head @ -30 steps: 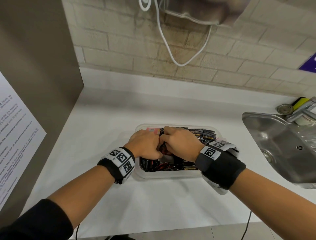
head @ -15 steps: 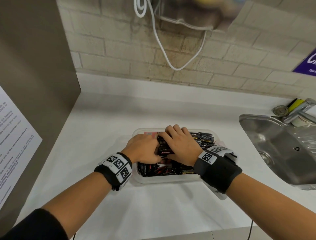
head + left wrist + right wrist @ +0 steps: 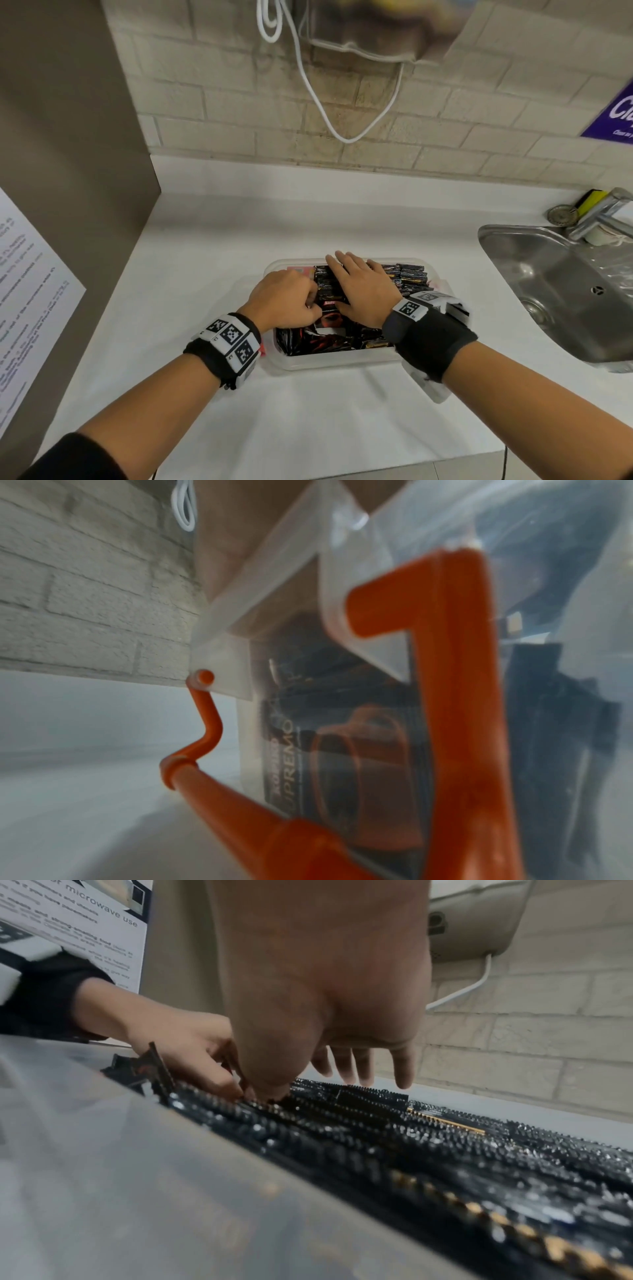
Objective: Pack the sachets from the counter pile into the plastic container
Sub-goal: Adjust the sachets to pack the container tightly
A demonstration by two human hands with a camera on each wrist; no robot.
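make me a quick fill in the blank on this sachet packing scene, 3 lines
1. The sachets stand packed inside a clear plastic ____.
2. The right hand lies on the sachets with its fingers ____.
3. On the person's right, set into the white counter, is a steel ____.

Missing words: container; straight; sink

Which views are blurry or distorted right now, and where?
Head: sachets and hands sharp, top edge smeared, wide-angle bend bows the sink. Left wrist: pressed against the container, orange handle soft, label behind it still partly legible. Right wrist: near wall blurred, right hand soft, sachet edges mid-frame sharper.
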